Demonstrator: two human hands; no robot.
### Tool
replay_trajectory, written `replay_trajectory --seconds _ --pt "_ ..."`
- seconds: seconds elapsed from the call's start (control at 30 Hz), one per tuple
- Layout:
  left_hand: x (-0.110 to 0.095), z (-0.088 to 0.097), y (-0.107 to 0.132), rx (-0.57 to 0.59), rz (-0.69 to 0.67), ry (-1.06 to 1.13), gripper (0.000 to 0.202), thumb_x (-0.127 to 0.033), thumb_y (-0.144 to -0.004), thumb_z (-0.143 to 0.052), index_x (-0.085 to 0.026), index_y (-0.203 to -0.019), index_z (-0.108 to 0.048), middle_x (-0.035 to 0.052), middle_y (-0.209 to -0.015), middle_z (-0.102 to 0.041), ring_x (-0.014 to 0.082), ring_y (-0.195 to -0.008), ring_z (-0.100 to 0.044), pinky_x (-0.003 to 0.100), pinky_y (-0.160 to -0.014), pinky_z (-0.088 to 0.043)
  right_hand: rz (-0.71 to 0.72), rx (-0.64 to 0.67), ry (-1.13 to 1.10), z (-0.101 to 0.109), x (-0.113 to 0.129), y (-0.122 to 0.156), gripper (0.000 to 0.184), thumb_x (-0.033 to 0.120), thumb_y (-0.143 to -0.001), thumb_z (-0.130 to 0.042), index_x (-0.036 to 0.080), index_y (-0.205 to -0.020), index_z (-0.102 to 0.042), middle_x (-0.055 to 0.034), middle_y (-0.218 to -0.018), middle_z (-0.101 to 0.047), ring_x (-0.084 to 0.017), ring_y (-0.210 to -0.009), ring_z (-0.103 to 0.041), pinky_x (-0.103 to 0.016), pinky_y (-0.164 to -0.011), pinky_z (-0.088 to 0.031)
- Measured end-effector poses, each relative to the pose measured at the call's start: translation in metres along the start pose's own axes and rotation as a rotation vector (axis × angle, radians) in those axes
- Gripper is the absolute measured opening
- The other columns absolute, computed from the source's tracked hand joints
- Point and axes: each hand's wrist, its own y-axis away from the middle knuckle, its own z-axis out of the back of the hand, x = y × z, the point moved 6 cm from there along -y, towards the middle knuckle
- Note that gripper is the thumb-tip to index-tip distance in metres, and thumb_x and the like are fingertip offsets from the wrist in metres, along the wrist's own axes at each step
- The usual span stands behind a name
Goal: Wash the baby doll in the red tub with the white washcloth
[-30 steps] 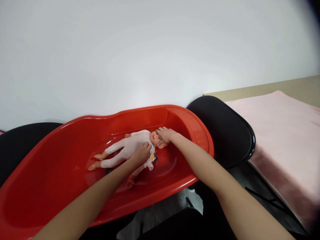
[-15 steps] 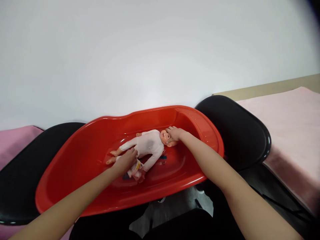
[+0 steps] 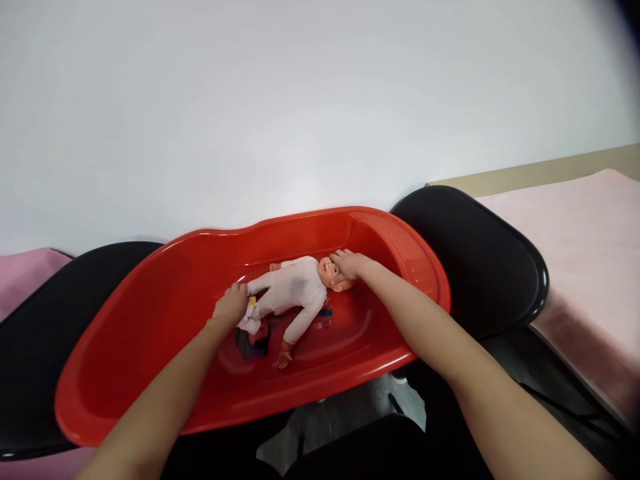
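A baby doll (image 3: 290, 291) in a white bodysuit with a grey patch on its chest lies on its back in a red baby bathtub (image 3: 150, 373), head to the right. My right hand (image 3: 351, 265) cups the top of the doll's head, fingers over the forehead and thumb at the side. My left hand (image 3: 233, 304) is closed at the doll's lower legs, on a small pinkish-white cloth (image 3: 251, 325) with a yellow spot. The cloth hangs below my fingers against the legs. The doll's feet are hidden by this hand.
Black chair seats (image 3: 470, 260) are at both ends of the tub. Pink padded surfaces (image 3: 590, 260) lie beyond them on either side. A white wall (image 3: 280, 107) stands behind the tub. Dark printed marks (image 3: 253, 343) show on the tub floor.
My left hand has moved left with the cloth, from beside the doll's hip down to its lower legs. The doll's near hand is now uncovered. My right hand stays on the head.
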Motion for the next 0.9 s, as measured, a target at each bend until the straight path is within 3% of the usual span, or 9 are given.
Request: replay_trajectory --seconds 0.13,0.27,0.37,0.53,0.63,0.7,0.8,0.9 --pt "0.048 -0.006 -0.002 0.050 0.137 -0.091 0.043 -0.027 -0.114 -0.031 -0.006 -0.137 -0.061 0.0255 -0.136 -0.063 0.0405 -0.131 -0.064 0.048 -0.101 -0.055 0.005 -0.016 0.003 0.000 0.000 0.000 0.083 0.057 -0.084 -0.086 0.017 -0.151 -0.058 -0.0211 -0.157 -0.059 -0.044 -0.149 -0.053 -0.054 -0.119 -0.052" --pt "0.055 0.004 -0.006 0.049 0.144 -0.107 0.044 -0.028 -0.115 -0.030 -0.007 -0.136 -0.062 0.0259 -0.136 -0.063 0.0418 -0.130 -0.063 0.049 -0.098 -0.055 0.002 0.010 0.030 -0.002 0.000 0.000 0.084 0.056 -0.086 -0.085 0.015 -0.153 -0.056 -0.0207 -0.158 -0.058 -0.042 -0.151 -0.051 -0.052 -0.122 -0.051" --pt "0.030 0.023 -0.009 -0.040 0.100 -0.064 0.036 -0.025 -0.111 -0.039 -0.011 -0.135 -0.062 0.0233 -0.136 -0.063 0.0379 -0.125 -0.065 0.044 -0.092 -0.054 0.001 -0.002 0.023 -0.003 -0.003 -0.004 0.083 0.059 -0.087 -0.084 0.018 -0.153 -0.056 -0.0199 -0.160 -0.057 -0.043 -0.152 -0.050 -0.054 -0.122 -0.050" --pt "-0.053 0.050 -0.016 -0.258 -0.041 0.068 0.027 -0.025 -0.109 -0.044 -0.016 -0.124 -0.064 0.0190 -0.131 -0.064 0.0326 -0.120 -0.064 0.040 -0.094 -0.053 0.008 -0.009 0.020 -0.004 -0.005 -0.006 0.081 0.060 -0.086 -0.084 0.019 -0.151 -0.058 -0.0203 -0.157 -0.058 -0.043 -0.150 -0.052 -0.052 -0.120 -0.052" --pt "-0.092 0.049 -0.023 -0.276 -0.152 0.021 0.028 -0.022 -0.108 -0.044 -0.014 -0.122 -0.067 0.0198 -0.126 -0.066 0.0338 -0.118 -0.063 0.041 -0.098 -0.051 0.030 -0.019 0.031 -0.004 -0.004 -0.005 0.081 0.060 -0.084 -0.087 0.018 -0.148 -0.060 -0.0210 -0.152 -0.061 -0.043 -0.146 -0.055 -0.054 -0.118 -0.053" --pt "-0.098 0.042 -0.027 -0.240 -0.206 -0.063 0.034 -0.018 -0.108 -0.040 -0.012 -0.127 -0.068 0.0213 -0.124 -0.066 0.0354 -0.118 -0.063 0.043 -0.098 -0.051 0.029 -0.023 0.027 -0.005 -0.004 -0.005 0.083 0.060 -0.083 -0.086 0.019 -0.150 -0.058 -0.0211 -0.154 -0.060 -0.044 -0.146 -0.055 -0.055 -0.117 -0.054" --pt "-0.075 0.025 -0.030 -0.163 -0.206 -0.153 0.039 -0.017 -0.109 -0.038 -0.009 -0.134 -0.066 0.0227 -0.127 -0.066 0.0363 -0.120 -0.064 0.043 -0.098 -0.051 0.029 -0.027 0.019 -0.004 -0.003 -0.004 0.087 0.061 -0.083 -0.086 0.020 -0.154 -0.055 -0.0207 -0.159 -0.057 -0.044 -0.148 -0.053 -0.056 -0.116 -0.054" --pt "-0.026 0.008 -0.027 -0.085 -0.114 -0.196 0.040 -0.022 -0.110 -0.039 -0.009 -0.138 -0.063 0.0239 -0.133 -0.064 0.0381 -0.124 -0.064 0.044 -0.093 -0.054 0.036 -0.021 0.025 -0.004 -0.002 -0.004 0.092 0.060 -0.082 -0.087 0.020 -0.156 -0.053 -0.0211 -0.161 -0.056 -0.045 -0.150 -0.051 -0.058 -0.117 -0.053"
